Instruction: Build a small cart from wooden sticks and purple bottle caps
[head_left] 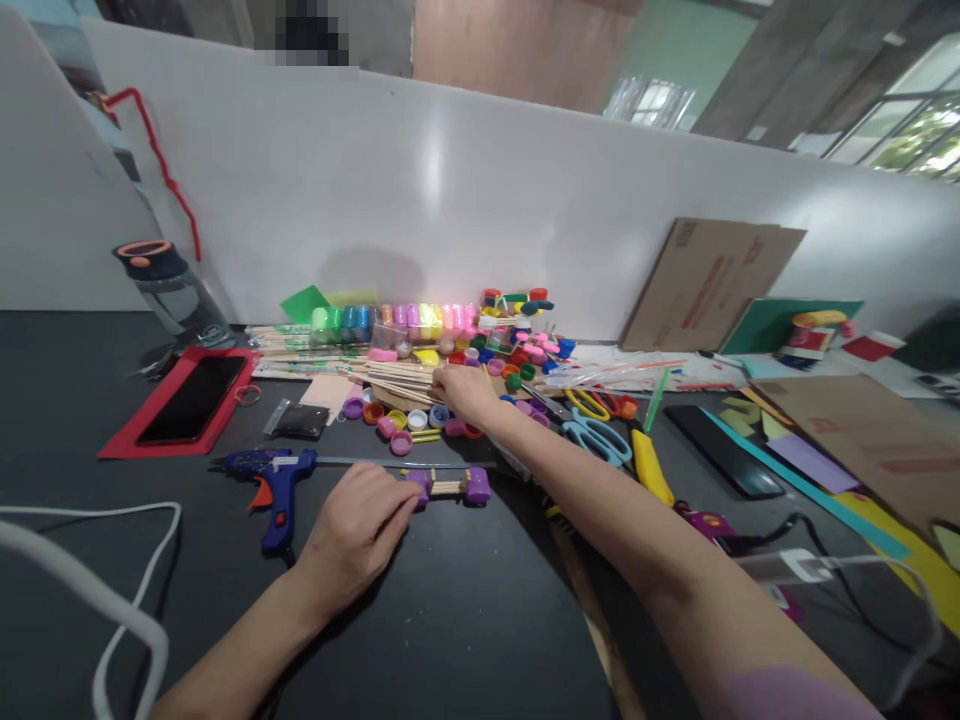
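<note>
My left hand [364, 520] rests on the dark table with its fingers closed on the left end of a small craft piece. This piece has purple bottle caps [478, 486] at both ends and short wooden sticks [448, 487] joining them. Farther forward, my right hand [469, 395] reaches over a pile of coloured bottle caps [417, 420]. Its fingers are bent together at the right end of a bundle of thin wooden sticks [397, 375]; the fingertips are partly hidden. Left of my left hand lies a blue hot glue gun [281, 480].
Blue-handled scissors [600, 440] and a yellow utility knife [651, 467] lie right of my right forearm. Jars of coloured clay [405, 320] line the white partition. A phone [196, 398], a water bottle [176, 295] and a white cable [90, 590] are at the left.
</note>
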